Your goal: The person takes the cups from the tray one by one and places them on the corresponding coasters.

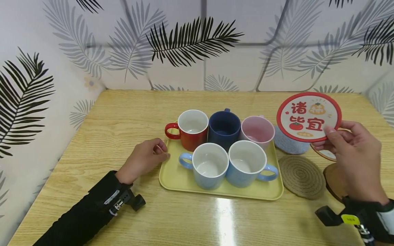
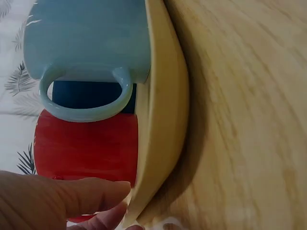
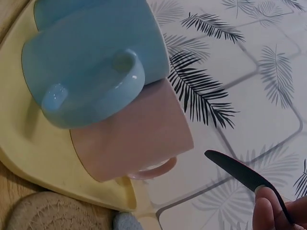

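My right hand (image 1: 358,155) pinches a round coaster (image 1: 303,118) with a red border, a tomato picture and Chinese characters. It is raised and tilted right of the mugs; the right wrist view shows its dark edge (image 3: 235,170). At the left end of the yellow tray (image 1: 184,186), my left hand (image 1: 143,160) holds the rim between thumb and fingers. On the tray stand a red mug (image 1: 193,139), a navy mug (image 1: 224,135), a pink mug (image 1: 267,140) and two light blue mugs (image 1: 209,181), (image 1: 241,177), all upright.
Right of the tray lie a grey-blue felt coaster (image 1: 289,141), a woven brown coaster (image 1: 301,177) and a wooden coaster (image 1: 333,181) partly under my right hand. Another pale round coaster (image 1: 326,153) shows behind it. A leaf-patterned wall (image 1: 197,75) borders the wooden table (image 1: 129,116).
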`<state>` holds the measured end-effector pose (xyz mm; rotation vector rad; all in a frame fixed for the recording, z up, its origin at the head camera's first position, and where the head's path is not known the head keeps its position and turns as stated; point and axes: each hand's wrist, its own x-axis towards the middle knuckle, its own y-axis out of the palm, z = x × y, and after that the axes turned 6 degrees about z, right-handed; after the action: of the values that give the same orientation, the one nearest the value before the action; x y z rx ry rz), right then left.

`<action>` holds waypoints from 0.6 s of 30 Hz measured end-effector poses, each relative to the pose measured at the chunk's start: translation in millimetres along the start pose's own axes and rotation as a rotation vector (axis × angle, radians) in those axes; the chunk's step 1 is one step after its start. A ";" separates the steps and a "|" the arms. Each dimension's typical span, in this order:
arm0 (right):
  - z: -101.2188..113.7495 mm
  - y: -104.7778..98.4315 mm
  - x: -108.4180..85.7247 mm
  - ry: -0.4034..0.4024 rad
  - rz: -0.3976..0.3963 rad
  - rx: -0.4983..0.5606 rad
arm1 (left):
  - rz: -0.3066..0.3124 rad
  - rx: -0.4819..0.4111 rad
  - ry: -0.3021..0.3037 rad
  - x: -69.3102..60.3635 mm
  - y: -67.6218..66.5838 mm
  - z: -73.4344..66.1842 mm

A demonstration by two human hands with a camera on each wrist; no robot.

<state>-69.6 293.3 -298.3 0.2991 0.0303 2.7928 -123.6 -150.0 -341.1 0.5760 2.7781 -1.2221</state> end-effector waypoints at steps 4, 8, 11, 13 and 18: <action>-5.2 -7.6 1.7 0.035 -0.015 -0.023 | 0.000 0.041 0.058 2.5 4.2 -0.9; -9.6 -13.0 3.0 0.071 -0.024 -0.045 | 0.004 0.076 0.080 4.3 5.2 -1.9; -12.8 -14.7 4.1 0.080 -0.024 -0.056 | 0.015 0.072 0.065 5.3 5.3 -2.7; -14.7 -15.3 4.4 0.078 -0.016 -0.044 | 0.022 0.063 0.053 5.9 5.1 -3.3; -19.7 -15.1 3.9 0.054 0.028 0.018 | 0.038 0.051 0.026 6.9 5.0 -3.8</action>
<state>-72.4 309.2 -317.6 0.2304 0.0646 2.8293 -127.8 -142.0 -343.3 0.6496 2.7513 -1.2902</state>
